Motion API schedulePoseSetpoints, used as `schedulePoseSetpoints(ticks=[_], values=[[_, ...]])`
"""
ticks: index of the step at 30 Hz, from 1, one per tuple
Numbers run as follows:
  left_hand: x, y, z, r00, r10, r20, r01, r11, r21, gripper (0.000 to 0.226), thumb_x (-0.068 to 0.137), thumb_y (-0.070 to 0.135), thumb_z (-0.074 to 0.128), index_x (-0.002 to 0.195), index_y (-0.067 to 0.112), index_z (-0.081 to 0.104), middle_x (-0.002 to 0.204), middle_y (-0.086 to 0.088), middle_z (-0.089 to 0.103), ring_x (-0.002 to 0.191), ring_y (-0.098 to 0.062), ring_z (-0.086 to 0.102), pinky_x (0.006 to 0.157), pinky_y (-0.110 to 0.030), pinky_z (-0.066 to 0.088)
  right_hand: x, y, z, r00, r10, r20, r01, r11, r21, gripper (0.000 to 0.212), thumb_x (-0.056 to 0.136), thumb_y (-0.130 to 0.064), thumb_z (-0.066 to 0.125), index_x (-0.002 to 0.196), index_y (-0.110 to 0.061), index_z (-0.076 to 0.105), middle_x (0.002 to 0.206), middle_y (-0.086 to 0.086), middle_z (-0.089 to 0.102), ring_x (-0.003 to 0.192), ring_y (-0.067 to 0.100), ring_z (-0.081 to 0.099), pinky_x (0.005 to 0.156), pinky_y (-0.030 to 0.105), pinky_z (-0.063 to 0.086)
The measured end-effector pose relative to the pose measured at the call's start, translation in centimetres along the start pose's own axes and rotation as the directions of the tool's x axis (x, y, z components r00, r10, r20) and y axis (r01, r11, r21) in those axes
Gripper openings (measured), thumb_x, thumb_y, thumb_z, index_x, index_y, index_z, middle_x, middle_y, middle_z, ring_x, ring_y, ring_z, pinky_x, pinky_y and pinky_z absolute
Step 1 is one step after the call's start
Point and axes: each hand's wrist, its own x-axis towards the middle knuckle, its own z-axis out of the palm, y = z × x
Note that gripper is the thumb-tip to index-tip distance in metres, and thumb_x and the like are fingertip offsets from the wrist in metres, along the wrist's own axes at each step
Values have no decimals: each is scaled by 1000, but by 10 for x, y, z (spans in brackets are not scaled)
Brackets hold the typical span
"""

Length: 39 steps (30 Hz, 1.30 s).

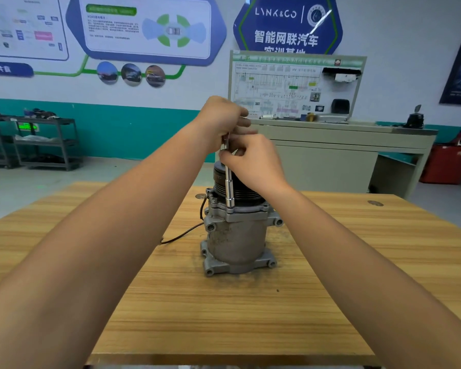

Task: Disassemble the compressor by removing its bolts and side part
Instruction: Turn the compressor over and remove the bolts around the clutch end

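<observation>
A grey metal compressor (237, 241) stands upright in the middle of the wooden table (250, 315), its black ribbed pulley (244, 191) on top. A chrome socket wrench (229, 183) stands vertical, its socket seated on a bolt at the compressor's upper flange (246, 214). My left hand (224, 117) grips the top of the wrench. Just below it, my right hand (253, 162) pinches the wrench shaft with fingers and thumb. A black wire (183, 234) trails from the compressor to the left across the table.
A beige training bench with a wiring diagram board (296, 86) stands behind the table. A red bin (447, 163) sits on the floor at right. Dark metal shelving (37, 142) stands at far left against the teal wall.
</observation>
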Motion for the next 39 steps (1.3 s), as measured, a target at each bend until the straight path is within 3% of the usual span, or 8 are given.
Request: schedulePoseSetpoints(ticks=[4, 10, 15, 19, 22, 25, 33, 39], values=[[-10, 0, -9, 994, -110, 17, 107, 901, -420, 21, 97, 3, 40, 80, 4, 51, 69, -6, 55, 50, -11, 60, 48, -22, 48, -1, -1, -2, 999, 39, -32, -41, 997, -72, 17, 77, -26, 57, 62, -20, 53, 61, -2, 54, 68, 21, 48, 51, 27, 31], [-34, -3, -34, 966, 151, 211, -191, 964, 187, 21, 98, 15, 43, 103, 22, 63, 98, 10, 68, 98, -5, 61, 84, -29, 48, -1, 3, -6, 1000, -22, -10, 21, 997, -80, 18, 86, -27, 52, 82, -15, 66, 89, 3, 64, 90, 22, 51, 69, 33, 37], [-24, 5, -32, 893, 348, 287, -449, 735, 507, 19, 92, 21, 57, 95, 11, 73, 88, 0, 71, 75, -6, 61, 70, -21, 51, 0, -4, 0, 997, -50, 66, 52, 998, -32, 15, 86, -31, 58, 79, -18, 57, 91, 0, 60, 98, 24, 53, 87, 45, 41], [-2, -1, -14, 926, 336, 175, -373, 725, 580, 24, 90, 17, 53, 89, 4, 72, 74, 0, 68, 62, -8, 58, 59, -21, 48, 2, -3, 3, 999, -12, 41, 17, 992, -125, 21, 86, -33, 58, 71, -19, 51, 86, -4, 56, 99, 21, 49, 96, 50, 32], [9, 0, -9, 982, 176, 68, -188, 890, 416, 25, 91, 4, 42, 96, 5, 66, 69, 0, 64, 57, -8, 54, 50, -14, 43, 3, -2, 4, 999, 1, 36, 6, 981, -192, 20, 85, -30, 55, 70, -18, 54, 88, -6, 54, 103, 20, 45, 101, 53, 24], [3, 0, -18, 995, 69, 75, -85, 967, 239, 26, 92, 6, 37, 99, 11, 62, 69, 4, 68, 64, -10, 60, 66, -25, 50, 3, -1, 1, 1000, 6, 0, -6, 988, -154, 15, 84, -28, 55, 76, -16, 61, 95, -5, 61, 103, 19, 48, 101, 52, 25], [-21, -4, -15, 875, 307, 375, -458, 776, 434, 42, 100, 17, 32, 142, 14, 38, 143, 4, 43, 131, -6, 36, 101, -13, 24, 0, -7, -3, 1000, -9, 26, 11, 995, -100, 9, 86, -22, 56, 79, -17, 56, 77, -1, 58, 92, 27, 56, 93, 47, 38], [-1, 8, -9, 918, 157, 365, -307, 863, 401, 28, 93, 9, 45, 117, 15, 59, 92, 7, 71, 81, -6, 67, 75, -19, 52, -1, -9, -2, 998, 3, 67, -3, 1000, -7, 13, 83, -30, 64, 78, -20, 58, 89, -2, 59, 98, 25, 55, 91, 48, 39]])
